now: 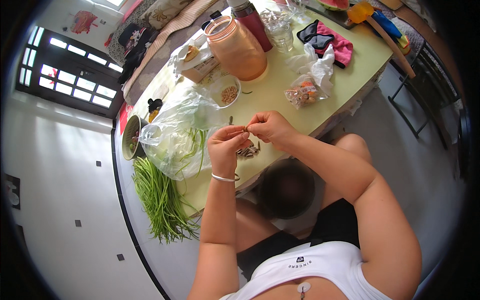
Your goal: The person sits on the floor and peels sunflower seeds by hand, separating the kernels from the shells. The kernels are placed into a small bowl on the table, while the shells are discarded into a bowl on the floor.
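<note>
Over the table, my left hand and my right hand meet fingertip to fingertip. Both pinch one small brown, seed-like piece, mostly covered by the fingers. Below them on the tabletop lies a little pile of dark-and-pale striped seeds or shells, partly behind my left hand. Beyond my hands stands a clear round bowl with small tan kernels in it. A thin dark green piece lies just past my left fingers.
Left of my hands are a clear plastic bag, long green stalks over the table edge, and a basket. A big jar stands at the back, a snack packet to the right. A dark bin sits between my knees.
</note>
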`<action>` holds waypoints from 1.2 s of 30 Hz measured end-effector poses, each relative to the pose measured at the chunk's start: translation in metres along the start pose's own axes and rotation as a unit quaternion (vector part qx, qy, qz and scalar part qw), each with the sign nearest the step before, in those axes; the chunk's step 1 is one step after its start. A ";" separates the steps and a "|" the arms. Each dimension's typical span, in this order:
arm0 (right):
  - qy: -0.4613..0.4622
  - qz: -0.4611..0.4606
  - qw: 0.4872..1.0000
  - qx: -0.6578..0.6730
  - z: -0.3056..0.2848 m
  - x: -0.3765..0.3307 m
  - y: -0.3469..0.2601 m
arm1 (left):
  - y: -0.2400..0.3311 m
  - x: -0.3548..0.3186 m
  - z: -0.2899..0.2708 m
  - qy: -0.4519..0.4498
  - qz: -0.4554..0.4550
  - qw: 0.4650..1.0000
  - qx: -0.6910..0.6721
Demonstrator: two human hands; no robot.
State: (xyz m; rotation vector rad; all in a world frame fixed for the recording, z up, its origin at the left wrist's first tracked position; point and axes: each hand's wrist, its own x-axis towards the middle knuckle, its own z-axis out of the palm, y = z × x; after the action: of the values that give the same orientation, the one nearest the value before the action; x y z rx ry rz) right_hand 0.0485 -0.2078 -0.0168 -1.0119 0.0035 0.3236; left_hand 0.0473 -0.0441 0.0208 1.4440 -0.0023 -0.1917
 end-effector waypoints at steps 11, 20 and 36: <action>0.040 0.016 0.997 0.058 0.006 0.003 0.005 | -0.001 -0.002 0.007 0.032 0.140 0.980 0.136; -0.016 0.102 0.982 0.159 0.004 0.003 -0.001 | 0.004 0.000 0.018 0.044 0.424 0.768 0.478; -0.003 0.053 0.984 0.169 -0.018 0.006 -0.007 | 0.046 0.070 -0.011 0.133 0.287 0.840 0.441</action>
State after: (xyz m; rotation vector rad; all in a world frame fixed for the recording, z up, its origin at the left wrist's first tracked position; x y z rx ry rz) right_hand 0.0589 -0.2250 -0.0214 -0.6745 0.1045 0.4070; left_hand 0.1234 -0.0370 0.0567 2.3051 -0.3347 0.5898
